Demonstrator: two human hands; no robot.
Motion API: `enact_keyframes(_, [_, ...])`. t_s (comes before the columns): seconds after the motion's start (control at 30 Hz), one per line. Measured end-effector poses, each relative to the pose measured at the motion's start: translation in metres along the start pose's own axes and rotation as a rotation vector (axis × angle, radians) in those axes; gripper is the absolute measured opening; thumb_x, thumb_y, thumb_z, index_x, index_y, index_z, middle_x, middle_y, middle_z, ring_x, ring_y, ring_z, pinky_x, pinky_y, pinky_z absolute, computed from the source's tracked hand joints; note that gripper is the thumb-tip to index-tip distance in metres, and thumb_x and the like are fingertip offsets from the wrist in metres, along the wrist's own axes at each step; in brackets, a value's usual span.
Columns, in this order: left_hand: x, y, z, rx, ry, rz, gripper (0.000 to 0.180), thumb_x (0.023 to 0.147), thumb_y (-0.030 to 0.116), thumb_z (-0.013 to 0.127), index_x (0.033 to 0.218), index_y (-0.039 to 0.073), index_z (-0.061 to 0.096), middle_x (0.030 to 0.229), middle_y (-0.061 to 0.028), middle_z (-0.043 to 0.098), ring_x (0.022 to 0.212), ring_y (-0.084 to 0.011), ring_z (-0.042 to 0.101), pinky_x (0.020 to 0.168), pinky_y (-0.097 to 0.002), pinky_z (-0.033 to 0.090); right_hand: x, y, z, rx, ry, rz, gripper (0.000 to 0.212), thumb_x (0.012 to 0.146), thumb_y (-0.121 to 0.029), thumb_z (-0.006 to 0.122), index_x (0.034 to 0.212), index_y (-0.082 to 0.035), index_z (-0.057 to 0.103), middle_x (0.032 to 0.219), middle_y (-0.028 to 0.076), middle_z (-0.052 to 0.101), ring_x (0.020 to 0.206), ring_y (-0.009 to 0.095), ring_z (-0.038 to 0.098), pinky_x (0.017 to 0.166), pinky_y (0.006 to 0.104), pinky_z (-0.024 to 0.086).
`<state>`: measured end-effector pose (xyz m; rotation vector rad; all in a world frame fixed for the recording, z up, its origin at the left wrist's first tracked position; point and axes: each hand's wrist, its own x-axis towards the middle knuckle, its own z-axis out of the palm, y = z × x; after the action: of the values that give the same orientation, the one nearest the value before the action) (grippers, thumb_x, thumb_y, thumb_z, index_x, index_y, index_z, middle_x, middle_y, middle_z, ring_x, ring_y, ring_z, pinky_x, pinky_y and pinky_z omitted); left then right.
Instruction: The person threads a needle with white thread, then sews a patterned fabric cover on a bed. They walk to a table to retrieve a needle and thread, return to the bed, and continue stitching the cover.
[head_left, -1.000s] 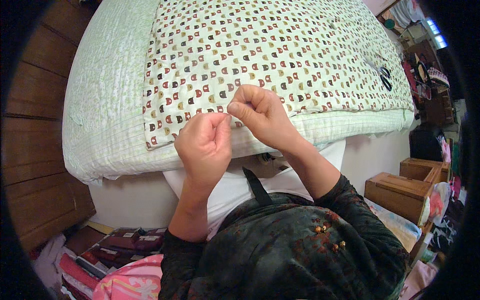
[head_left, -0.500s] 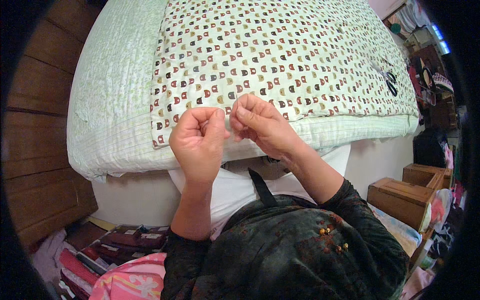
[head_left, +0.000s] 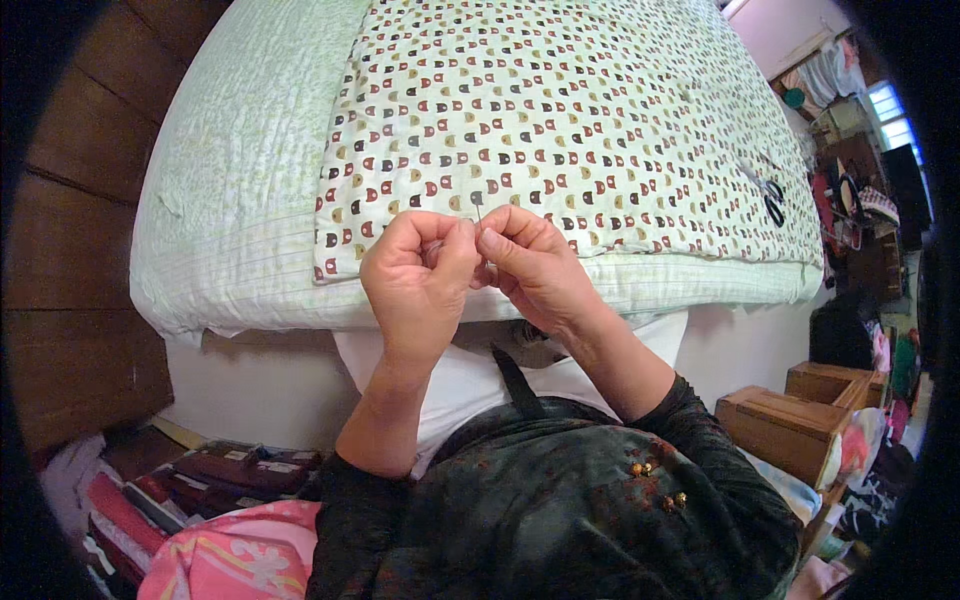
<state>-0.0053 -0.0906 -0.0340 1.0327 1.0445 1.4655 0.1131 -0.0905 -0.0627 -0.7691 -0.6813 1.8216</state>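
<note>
Between the thumb and forefinger of my right hand [head_left: 540, 265] a thin needle [head_left: 478, 212] stands nearly upright. My left hand [head_left: 415, 285] is closed in a pinch right beside it, its fingertips all but touching the right thumb. Whatever the left fingers pinch is too fine to make out. Both hands hover over the near edge of a pale quilt [head_left: 430, 130] printed with small red, tan and black animal heads. Far off to the right on that quilt lies a pair of black-handled scissors [head_left: 773, 205].
Beneath the quilt is a bed with a pale green cover [head_left: 230, 210]. A brown wooden door or cabinet [head_left: 85, 230] stands at the left. Wooden boxes [head_left: 780, 420] are at the lower right, and a pink cloth [head_left: 235, 555] with folded fabrics lies at the lower left.
My hands have come together, the left one moving right until its fingertips meet those of the right beside the needle. The whole view has shifted slightly.
</note>
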Motion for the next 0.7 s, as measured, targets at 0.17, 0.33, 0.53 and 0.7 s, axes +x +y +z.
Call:
enact_keyframes(0.17, [0.0,-0.009,-0.003,0.079,0.034,0.102,0.008,0.076,0.0,0.058,0.069,0.0,0.054,0.058,0.0027,0.052,0.051,0.0003,0.045,0.044,-0.0151,0.039,0.001,0.0,0.0,-0.018,-0.011,-0.031,0.009,0.083,-0.014,0.054,0.084,-0.005,0.053,0.077,0.0,0.055,0.068,0.007,0.053,0.06,0.0219,0.045])
enact_keyframes(0.33, [0.004,-0.013,0.004,0.04,0.03,0.117,0.007,0.075,0.0,0.058,0.069,0.0,0.055,0.059,0.0033,0.053,0.051,0.0007,0.044,0.044,-0.0144,0.037,0.004,-0.006,-0.003,-0.013,0.007,-0.043,0.008,0.083,-0.013,0.053,0.084,-0.005,0.053,0.075,0.0,0.055,0.065,0.008,0.052,0.06,0.0229,0.045])
enact_keyframes(0.53, [0.009,-0.021,0.004,0.116,0.027,0.157,0.007,0.074,-0.001,0.059,0.069,0.0,0.055,0.058,0.0029,0.053,0.05,0.0005,0.044,0.044,-0.0153,0.037,0.006,-0.01,-0.005,-0.004,-0.034,-0.061,0.009,0.084,-0.014,0.053,0.083,-0.005,0.053,0.074,0.001,0.054,0.065,0.008,0.05,0.063,0.0248,0.044])
enact_keyframes(0.7, [0.008,-0.016,0.005,0.086,0.017,0.158,0.007,0.074,-0.001,0.059,0.068,0.0,0.055,0.057,0.003,0.052,0.05,0.0004,0.044,0.044,-0.0154,0.037,0.007,-0.007,-0.005,-0.026,-0.013,-0.057,0.01,0.083,-0.015,0.053,0.083,-0.005,0.053,0.074,0.001,0.054,0.065,0.008,0.049,0.064,0.0248,0.045])
